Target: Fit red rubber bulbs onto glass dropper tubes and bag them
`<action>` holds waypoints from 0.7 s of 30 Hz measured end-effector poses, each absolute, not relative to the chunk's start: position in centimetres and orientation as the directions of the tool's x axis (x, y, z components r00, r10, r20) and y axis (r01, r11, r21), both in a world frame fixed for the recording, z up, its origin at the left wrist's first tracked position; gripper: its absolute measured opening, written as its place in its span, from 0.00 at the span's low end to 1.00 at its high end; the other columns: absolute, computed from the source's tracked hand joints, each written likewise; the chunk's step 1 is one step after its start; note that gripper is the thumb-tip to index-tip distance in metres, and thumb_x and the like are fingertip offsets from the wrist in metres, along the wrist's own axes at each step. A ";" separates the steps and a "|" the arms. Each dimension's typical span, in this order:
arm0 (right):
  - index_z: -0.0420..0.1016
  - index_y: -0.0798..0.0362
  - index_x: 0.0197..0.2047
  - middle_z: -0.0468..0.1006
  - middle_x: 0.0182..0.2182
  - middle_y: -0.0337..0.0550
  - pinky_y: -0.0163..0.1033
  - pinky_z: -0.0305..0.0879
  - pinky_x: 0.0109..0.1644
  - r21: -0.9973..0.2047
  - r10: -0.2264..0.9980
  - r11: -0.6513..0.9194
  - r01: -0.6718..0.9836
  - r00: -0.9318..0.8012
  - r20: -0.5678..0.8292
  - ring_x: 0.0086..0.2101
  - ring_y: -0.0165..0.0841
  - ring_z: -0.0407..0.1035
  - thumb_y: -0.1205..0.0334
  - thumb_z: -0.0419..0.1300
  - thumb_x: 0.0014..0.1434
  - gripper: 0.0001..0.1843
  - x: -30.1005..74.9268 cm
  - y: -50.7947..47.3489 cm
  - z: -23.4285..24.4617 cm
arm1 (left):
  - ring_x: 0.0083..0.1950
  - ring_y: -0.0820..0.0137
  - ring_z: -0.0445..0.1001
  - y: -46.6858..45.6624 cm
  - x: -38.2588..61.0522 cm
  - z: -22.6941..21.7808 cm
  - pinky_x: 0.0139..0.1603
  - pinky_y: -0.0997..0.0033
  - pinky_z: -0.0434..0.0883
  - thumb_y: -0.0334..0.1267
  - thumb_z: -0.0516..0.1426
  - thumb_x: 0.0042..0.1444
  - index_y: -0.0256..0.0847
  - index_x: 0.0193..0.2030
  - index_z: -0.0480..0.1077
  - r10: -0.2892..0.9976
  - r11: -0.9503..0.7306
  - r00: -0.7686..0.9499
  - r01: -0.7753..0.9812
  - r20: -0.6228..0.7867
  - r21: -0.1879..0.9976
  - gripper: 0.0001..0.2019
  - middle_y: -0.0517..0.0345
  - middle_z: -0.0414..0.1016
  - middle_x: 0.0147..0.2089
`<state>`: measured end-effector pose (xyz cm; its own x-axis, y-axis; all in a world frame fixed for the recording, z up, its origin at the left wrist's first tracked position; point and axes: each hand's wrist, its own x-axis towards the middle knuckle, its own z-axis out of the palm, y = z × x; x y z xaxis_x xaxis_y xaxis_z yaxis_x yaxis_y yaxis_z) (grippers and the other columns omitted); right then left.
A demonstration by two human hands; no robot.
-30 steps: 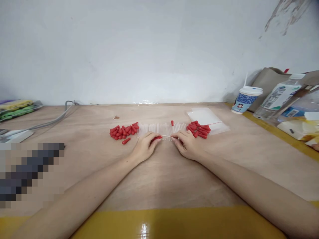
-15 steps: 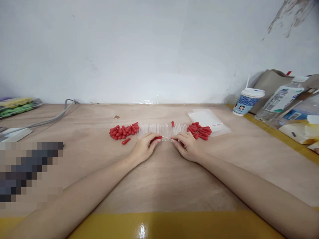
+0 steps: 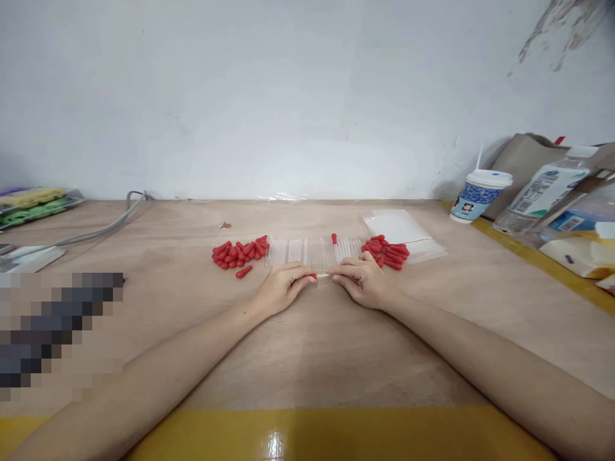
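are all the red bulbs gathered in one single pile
No, a left pile and a right pile of red bulbs lie at opposite ends of the row of clear tubes.

Red bulb [image 3: 314,276] mostly covered, end showing; slim clear tube [image 3: 323,275] level at its right, joint too small to tell. Beyond, clear tubes [image 3: 295,251] side by side in row, upright-pointing bulb [image 3: 334,239] at far edge. Left heap [image 3: 235,254] and right heap [image 3: 391,251], red bulbs, flank row.
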<state>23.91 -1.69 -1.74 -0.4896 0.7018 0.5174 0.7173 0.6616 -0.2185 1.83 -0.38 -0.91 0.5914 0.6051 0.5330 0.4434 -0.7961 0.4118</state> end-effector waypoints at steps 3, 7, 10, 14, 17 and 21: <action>0.75 0.49 0.42 0.75 0.29 0.41 0.40 0.47 0.39 -0.130 0.693 0.639 0.758 -0.494 0.525 0.27 0.29 0.62 0.60 0.48 0.62 0.14 23.7 -2.0 -1.6 | 0.33 0.72 0.71 -0.2 1.9 -1.2 0.35 0.72 0.68 0.39 0.50 0.59 0.41 0.38 0.72 0.609 -0.793 0.590 0.472 0.531 0.385 0.10 0.57 0.74 0.33; 0.73 0.53 0.42 0.74 0.30 0.44 0.40 0.51 0.38 -0.143 0.672 0.648 0.748 -0.474 0.570 0.30 0.32 0.64 0.62 0.48 0.62 0.14 23.4 -2.1 -1.6 | 0.34 0.71 0.73 0.1 1.9 -1.0 0.36 0.72 0.69 0.38 0.53 0.58 0.40 0.39 0.72 0.632 -0.772 0.541 0.507 0.555 0.385 0.08 0.57 0.75 0.34; 0.70 0.55 0.43 0.74 0.31 0.45 0.37 0.57 0.37 -0.286 0.690 0.646 0.708 -0.380 0.616 0.32 0.32 0.65 0.63 0.49 0.60 0.11 23.2 -1.9 -1.6 | 0.35 0.71 0.74 0.3 1.8 -0.6 0.37 0.72 0.70 0.38 0.55 0.56 0.40 0.40 0.72 0.644 -0.758 0.486 0.511 0.590 0.406 0.08 0.57 0.77 0.36; 0.69 0.53 0.35 0.73 0.30 0.43 0.36 0.60 0.36 -0.351 0.689 0.671 0.654 -0.373 0.621 0.32 0.31 0.66 0.64 0.49 0.60 0.08 23.1 -1.8 -1.5 | 0.36 0.71 0.75 0.4 1.6 -0.5 0.38 0.73 0.71 0.37 0.55 0.56 0.41 0.40 0.73 0.637 -0.767 0.497 0.484 0.589 0.421 0.07 0.57 0.77 0.37; 0.68 0.53 0.34 0.73 0.29 0.42 0.36 0.60 0.36 -0.342 0.674 0.691 0.637 -0.396 0.623 0.31 0.31 0.66 0.64 0.48 0.61 0.09 23.0 -2.0 -1.4 | 0.35 0.72 0.75 0.3 1.7 -0.6 0.36 0.73 0.71 0.36 0.55 0.56 0.40 0.38 0.73 0.643 -0.763 0.498 0.480 0.582 0.433 0.07 0.58 0.78 0.37; 0.68 0.54 0.33 0.73 0.28 0.42 0.36 0.60 0.36 -0.303 0.660 0.705 0.642 -0.436 0.612 0.30 0.30 0.66 0.65 0.48 0.61 0.10 22.8 -2.2 -1.3 | 0.36 0.71 0.75 0.2 1.6 -0.7 0.37 0.74 0.71 0.36 0.55 0.56 0.40 0.38 0.73 0.628 -0.777 0.527 0.468 0.572 0.422 0.07 0.57 0.78 0.36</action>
